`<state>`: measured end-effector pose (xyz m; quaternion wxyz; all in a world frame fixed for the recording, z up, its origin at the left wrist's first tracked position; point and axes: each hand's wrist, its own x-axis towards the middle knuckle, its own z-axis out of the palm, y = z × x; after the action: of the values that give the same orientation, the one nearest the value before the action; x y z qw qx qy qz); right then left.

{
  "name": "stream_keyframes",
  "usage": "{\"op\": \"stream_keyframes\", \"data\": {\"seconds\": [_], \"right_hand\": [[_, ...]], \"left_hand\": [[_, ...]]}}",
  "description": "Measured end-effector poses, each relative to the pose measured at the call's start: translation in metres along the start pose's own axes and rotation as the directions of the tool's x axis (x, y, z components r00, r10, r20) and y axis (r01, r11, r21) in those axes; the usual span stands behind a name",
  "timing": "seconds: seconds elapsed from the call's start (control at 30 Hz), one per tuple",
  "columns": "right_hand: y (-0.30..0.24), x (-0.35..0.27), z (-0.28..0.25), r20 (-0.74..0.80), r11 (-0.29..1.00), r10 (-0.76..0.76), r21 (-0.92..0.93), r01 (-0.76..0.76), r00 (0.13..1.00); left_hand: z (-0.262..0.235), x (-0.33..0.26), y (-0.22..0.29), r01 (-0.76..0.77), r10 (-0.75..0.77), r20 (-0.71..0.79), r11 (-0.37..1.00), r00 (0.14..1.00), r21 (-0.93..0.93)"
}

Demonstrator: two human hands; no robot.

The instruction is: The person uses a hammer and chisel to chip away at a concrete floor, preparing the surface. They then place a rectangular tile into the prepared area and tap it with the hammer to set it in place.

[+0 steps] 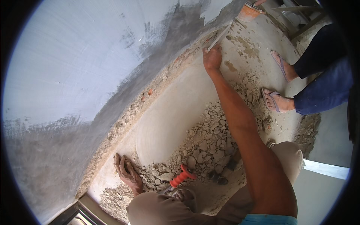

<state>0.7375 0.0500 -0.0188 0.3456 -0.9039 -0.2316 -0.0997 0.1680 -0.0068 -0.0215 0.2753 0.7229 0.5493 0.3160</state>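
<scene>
Here the right hand (212, 59) is extended far forward, its fingers (207, 51) closed around the near end of a flat pale strip (220, 37), possibly a straightedge or a blade; the tool type cannot be determined. The strip's long axis runs up and to the right from the hand, following the seam where the grey plastered wall (112, 75) meets the floor (168, 112). Its far end points toward an orange bucket (248, 13) at the top of the view.

The left hand (127, 173) lies flat, palm down, on the floor close to the body, fingers together and gripping nothing. It rests just beside the wall base, at the edge of a heap of broken plaster rubble (206, 144).

An orange-handled tool (182, 176) lies in the rubble, near the left hand and not touching it. Its handle points up and right. The left hand is the nearer of the two to this tool; the right hand is well apart from it.

To the right, another person's sandalled feet (279, 101) stand on the floor, clear of both hands.
</scene>
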Motion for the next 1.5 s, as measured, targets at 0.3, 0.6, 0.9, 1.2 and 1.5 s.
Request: {"op": "stream_keyframes", "data": {"seconds": [0.3,0.6,0.9,1.2,1.5], "right_hand": [[-0.013,0.004,-0.001,0.045,1.000,0.021,-0.019,-0.020,0.999],[-0.024,0.008,0.003,0.004,0.999,0.025,-0.043,-0.025,1.000],[-0.021,0.008,0.002,0.027,0.999,-0.015,-0.029,0.016,1.000],[-0.008,0.008,0.012,-0.017,0.998,-0.069,-0.015,0.069,0.997],[-0.009,0.009,0.018,-0.027,0.998,-0.068,-0.008,0.068,0.997]], "left_hand": [[-0.001,-0.001,-0.003,0.024,-0.024,0.004,1.000,1.000,-0.018],[-0.003,0.001,0.004,-0.010,0.009,0.011,0.996,1.000,0.091],[0.001,-0.002,-0.002,0.055,-0.054,0.013,0.996,0.998,-0.070],[0.002,-0.003,-0.010,-0.011,0.011,0.024,1.000,1.000,0.016],[0.001,-0.003,-0.016,0.030,-0.030,0.017,0.999,0.999,-0.045]]}}
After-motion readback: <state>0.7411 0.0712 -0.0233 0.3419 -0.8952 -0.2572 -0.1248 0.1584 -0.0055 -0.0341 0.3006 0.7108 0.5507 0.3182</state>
